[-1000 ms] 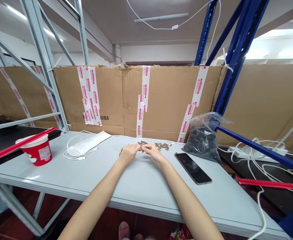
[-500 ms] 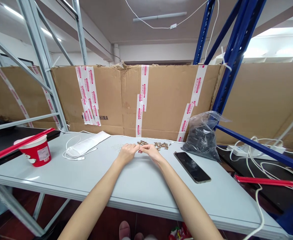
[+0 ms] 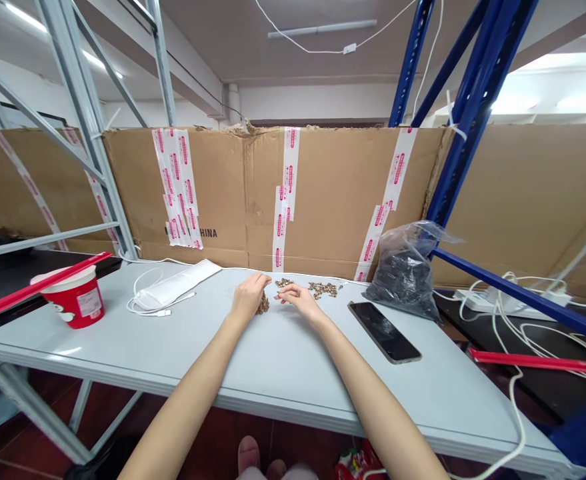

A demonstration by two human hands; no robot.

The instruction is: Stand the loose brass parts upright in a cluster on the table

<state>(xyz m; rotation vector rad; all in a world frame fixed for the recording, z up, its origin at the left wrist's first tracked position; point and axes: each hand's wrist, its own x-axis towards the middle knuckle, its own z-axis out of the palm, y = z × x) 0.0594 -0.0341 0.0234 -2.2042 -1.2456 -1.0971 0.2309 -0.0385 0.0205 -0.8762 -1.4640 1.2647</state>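
My left hand [image 3: 249, 297] rests low over the table, its fingers bent together and pointing forward. Whatever its fingertips hold is hidden. Against its inner side lies a pile of small brass-coloured metal pieces [image 3: 263, 305]. My right hand [image 3: 300, 300] is a short way to the right, with thumb and fingers drawn together in a pinch; anything between them is too small to make out. Just beyond its fingertips sits a second small brass-coloured heap [image 3: 283, 283]. A third, looser heap of brass-coloured pieces [image 3: 323, 289] lies to the right of this hand.
A black phone [image 3: 385, 332] and a plastic bag of dark material [image 3: 403, 273] are on the right. To the left stand a red-and-white cup [image 3: 89, 305] and a white pouch with a cable [image 3: 180, 287]. Cardboard [image 3: 333, 200] walls the grey table's [image 3: 293, 367] back.
My hands, touching at the fingertips before, are now apart. The left has shifted left and forward, and the brass-coloured pile beside it has come into view. The right has barely moved.
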